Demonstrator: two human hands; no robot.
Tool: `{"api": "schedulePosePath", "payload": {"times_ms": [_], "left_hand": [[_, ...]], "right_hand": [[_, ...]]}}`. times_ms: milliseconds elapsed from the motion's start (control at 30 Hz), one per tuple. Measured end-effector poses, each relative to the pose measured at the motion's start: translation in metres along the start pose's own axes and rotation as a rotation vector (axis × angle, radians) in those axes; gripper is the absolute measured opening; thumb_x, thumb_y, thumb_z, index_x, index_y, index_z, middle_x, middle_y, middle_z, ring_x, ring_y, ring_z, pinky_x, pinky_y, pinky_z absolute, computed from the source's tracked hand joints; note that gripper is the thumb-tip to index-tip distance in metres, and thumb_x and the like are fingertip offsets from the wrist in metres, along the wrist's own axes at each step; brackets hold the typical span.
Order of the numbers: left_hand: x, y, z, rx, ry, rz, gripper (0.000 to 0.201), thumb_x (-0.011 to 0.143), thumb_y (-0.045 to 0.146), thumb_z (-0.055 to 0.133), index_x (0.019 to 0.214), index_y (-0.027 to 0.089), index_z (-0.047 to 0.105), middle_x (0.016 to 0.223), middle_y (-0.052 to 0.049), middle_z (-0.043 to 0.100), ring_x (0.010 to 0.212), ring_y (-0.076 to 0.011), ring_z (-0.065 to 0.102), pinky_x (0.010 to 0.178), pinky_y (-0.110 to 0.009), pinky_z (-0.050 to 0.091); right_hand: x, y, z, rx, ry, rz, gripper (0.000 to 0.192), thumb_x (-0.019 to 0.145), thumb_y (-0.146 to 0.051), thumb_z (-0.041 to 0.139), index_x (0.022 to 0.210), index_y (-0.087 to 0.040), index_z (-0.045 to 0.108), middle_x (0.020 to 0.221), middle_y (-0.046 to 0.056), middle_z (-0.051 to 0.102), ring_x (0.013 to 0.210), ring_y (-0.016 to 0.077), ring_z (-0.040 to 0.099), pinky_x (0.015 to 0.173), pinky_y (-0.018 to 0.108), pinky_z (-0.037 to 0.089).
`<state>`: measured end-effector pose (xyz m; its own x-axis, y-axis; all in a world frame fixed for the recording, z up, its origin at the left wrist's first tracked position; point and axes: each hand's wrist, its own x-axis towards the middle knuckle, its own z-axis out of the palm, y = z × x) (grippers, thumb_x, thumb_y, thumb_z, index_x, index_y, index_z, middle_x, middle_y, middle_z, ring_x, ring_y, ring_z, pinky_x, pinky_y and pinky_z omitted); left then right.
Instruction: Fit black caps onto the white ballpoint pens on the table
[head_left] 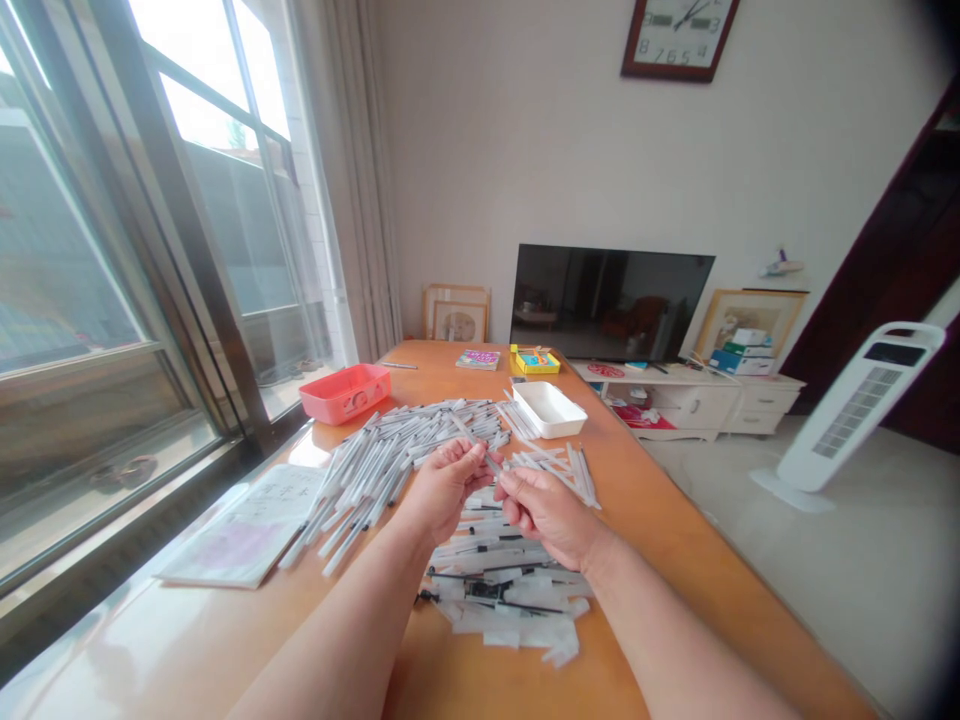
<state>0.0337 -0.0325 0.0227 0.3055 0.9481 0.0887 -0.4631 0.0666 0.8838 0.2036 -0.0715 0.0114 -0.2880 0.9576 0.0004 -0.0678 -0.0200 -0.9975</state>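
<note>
Both of my hands meet above the wooden table point(660, 560), pinching one slim grey-white pen point(493, 461) between them. My left hand point(444, 485) grips its near end and my right hand point(546, 513) holds the other part. A big heap of similar grey pens point(382, 455) spreads to the left of my hands. Under my wrists lies a pile of black refills and clear wrappers point(502, 590). A smaller bunch of pens point(564, 466) rests just right of my hands.
A white tray point(550, 408) and a pink basket point(346, 392) stand farther back on the table, with a yellow box point(535, 360) and a book point(478, 359) at the far end. A paper sheet point(247, 525) lies left. A TV point(609, 302) and fan point(855, 410) stand beyond.
</note>
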Motion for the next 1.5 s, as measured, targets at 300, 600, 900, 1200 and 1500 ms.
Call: {"api": "schedulePosePath", "payload": {"times_ms": [300, 600, 900, 1200, 1500], "left_hand": [[0.010, -0.002, -0.006, -0.002, 0.214, 0.028, 0.030, 0.077, 0.037, 0.083, 0.077, 0.016, 0.062, 0.077, -0.004, 0.069, 0.065, -0.0108, 0.063, 0.070, -0.026, 0.052], [0.015, 0.011, -0.024, 0.002, 0.344, 0.111, 0.032, 0.077, 0.037, 0.082, 0.079, 0.017, 0.057, 0.088, -0.006, 0.072, 0.071, -0.0104, 0.064, 0.073, -0.025, 0.052], [0.006, 0.003, -0.014, 0.222, 0.183, 0.059, 0.035, 0.073, 0.045, 0.083, 0.080, 0.018, 0.062, 0.084, -0.005, 0.071, 0.073, -0.0142, 0.063, 0.075, -0.029, 0.048], [-0.005, -0.007, 0.007, 0.240, 0.004, -0.023, 0.025, 0.079, 0.041, 0.079, 0.078, 0.019, 0.067, 0.094, -0.003, 0.070, 0.077, -0.0125, 0.057, 0.070, -0.025, 0.040], [0.003, 0.013, -0.015, 0.007, 0.134, 0.079, 0.037, 0.083, 0.042, 0.077, 0.113, 0.020, 0.072, 0.093, -0.004, 0.069, 0.075, -0.0115, 0.060, 0.071, -0.025, 0.045]], "right_hand": [[0.000, -0.003, 0.002, -0.694, 0.236, -0.329, 0.036, 0.096, -0.046, 0.051, 0.068, -0.023, 0.049, 0.061, -0.002, 0.050, 0.060, 0.0154, 0.044, 0.057, 0.029, 0.031], [0.003, 0.006, -0.016, -0.834, 0.310, -0.307, 0.030, 0.089, -0.042, 0.061, 0.067, -0.023, 0.056, 0.061, -0.002, 0.053, 0.059, 0.0158, 0.044, 0.055, 0.028, 0.030], [0.002, -0.002, -0.020, -0.712, 0.378, -0.300, 0.036, 0.093, -0.049, 0.055, 0.070, -0.022, 0.061, 0.061, -0.002, 0.055, 0.062, 0.0168, 0.049, 0.060, 0.028, 0.037], [0.005, -0.002, -0.009, -0.443, 0.187, -0.243, 0.038, 0.095, -0.055, 0.052, 0.084, -0.021, 0.066, 0.079, 0.002, 0.067, 0.075, 0.0184, 0.059, 0.069, 0.029, 0.045], [0.002, -0.002, -0.014, -0.319, 0.185, -0.091, 0.033, 0.092, -0.051, 0.060, 0.088, -0.020, 0.067, 0.080, 0.001, 0.068, 0.078, 0.0175, 0.060, 0.076, 0.029, 0.047]]}}
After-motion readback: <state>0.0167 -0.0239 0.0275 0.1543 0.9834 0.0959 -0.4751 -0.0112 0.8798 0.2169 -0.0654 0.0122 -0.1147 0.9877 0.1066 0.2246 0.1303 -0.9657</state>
